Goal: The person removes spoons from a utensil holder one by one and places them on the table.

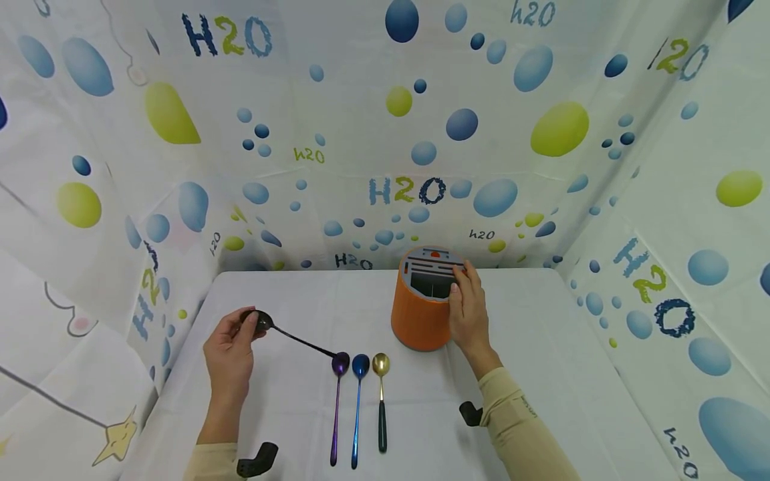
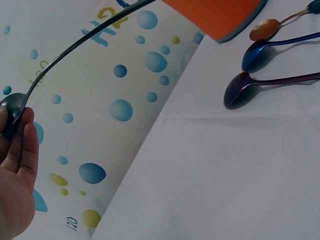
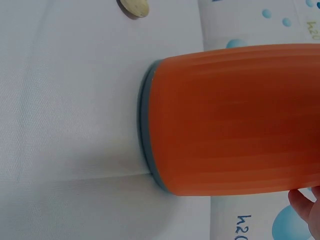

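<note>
In the head view my left hand [image 1: 231, 354] pinches a black long-handled spoon [image 1: 303, 342] by its bowl, and the handle slants down to the right. The left wrist view shows the bowl of this spoon [image 2: 14, 112] between thumb and fingers. My right hand [image 1: 469, 314] rests against the upper right side of an upright orange utensil holder [image 1: 418, 327] with a slotted grey top, fingertips at its rim. A purple spoon [image 1: 337, 414], a blue spoon [image 1: 357, 421] and a gold spoon with a dark handle [image 1: 381, 401] lie side by side, bowls toward the back.
A white cloth covers the table [image 1: 289, 414]. Printed curtains [image 1: 337, 120] with blue and green spots stand at the back and both sides. The holder stands near the table's back edge, behind and right of the spoons.
</note>
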`<act>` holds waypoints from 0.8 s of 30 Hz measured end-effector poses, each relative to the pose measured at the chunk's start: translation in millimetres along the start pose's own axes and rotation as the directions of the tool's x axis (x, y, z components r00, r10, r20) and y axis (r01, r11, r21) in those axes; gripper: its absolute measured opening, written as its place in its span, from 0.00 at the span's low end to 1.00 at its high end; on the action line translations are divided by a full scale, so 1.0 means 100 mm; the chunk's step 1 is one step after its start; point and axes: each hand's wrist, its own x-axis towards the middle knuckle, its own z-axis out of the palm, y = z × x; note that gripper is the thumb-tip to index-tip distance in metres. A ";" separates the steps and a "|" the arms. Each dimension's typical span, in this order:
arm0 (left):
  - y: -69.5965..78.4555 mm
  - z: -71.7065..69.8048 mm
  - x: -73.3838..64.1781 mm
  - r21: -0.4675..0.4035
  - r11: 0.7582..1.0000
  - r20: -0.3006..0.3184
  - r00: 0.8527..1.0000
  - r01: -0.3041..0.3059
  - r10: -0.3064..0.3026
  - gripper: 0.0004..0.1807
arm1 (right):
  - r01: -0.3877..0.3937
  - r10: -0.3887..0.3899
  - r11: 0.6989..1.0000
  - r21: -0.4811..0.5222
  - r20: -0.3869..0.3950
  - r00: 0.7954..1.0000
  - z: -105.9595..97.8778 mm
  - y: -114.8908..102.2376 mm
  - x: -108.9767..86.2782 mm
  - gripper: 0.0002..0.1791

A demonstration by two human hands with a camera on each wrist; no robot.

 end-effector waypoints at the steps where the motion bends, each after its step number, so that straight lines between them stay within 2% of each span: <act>1: 0.01 0.00 0.00 -0.007 1.000 0.019 1.000 -0.002 0.003 0.14 | 0.000 0.000 1.000 0.000 0.002 1.000 0.00 0.00 0.00 0.28; 4: 0.04 0.02 -0.01 0.009 1.000 0.096 0.995 -0.027 0.026 0.14 | -0.001 0.001 1.000 -0.004 0.006 1.000 0.00 0.00 0.00 0.28; 7: 0.05 0.03 -0.02 0.071 0.995 0.211 0.976 -0.074 0.058 0.14 | -0.002 0.002 1.000 -0.009 0.007 1.000 0.00 0.01 0.00 0.28; 10: 0.03 0.04 -0.04 0.162 0.977 0.342 0.937 -0.137 0.074 0.12 | 0.001 -0.001 1.000 -0.011 0.003 1.000 0.00 0.02 0.00 0.28; 15: -0.05 0.06 -0.07 0.244 0.945 0.520 0.852 -0.219 0.063 0.11 | 0.010 -0.010 1.000 -0.005 0.001 1.000 0.00 0.02 0.00 0.28; 17: -0.08 0.07 -0.08 0.255 0.937 0.563 0.825 -0.240 0.058 0.12 | 0.011 -0.011 1.000 -0.006 0.002 1.000 0.00 0.02 0.00 0.28; 19: -0.10 0.08 -0.09 0.262 0.932 0.590 0.806 -0.250 0.050 0.12 | 0.011 -0.011 1.000 -0.011 0.001 1.000 0.01 0.03 0.00 0.28; 24: -0.13 0.11 -0.11 0.300 0.919 0.620 0.785 -0.257 0.017 0.12 | 0.013 -0.013 1.000 -0.009 -0.004 1.000 0.01 0.04 0.00 0.28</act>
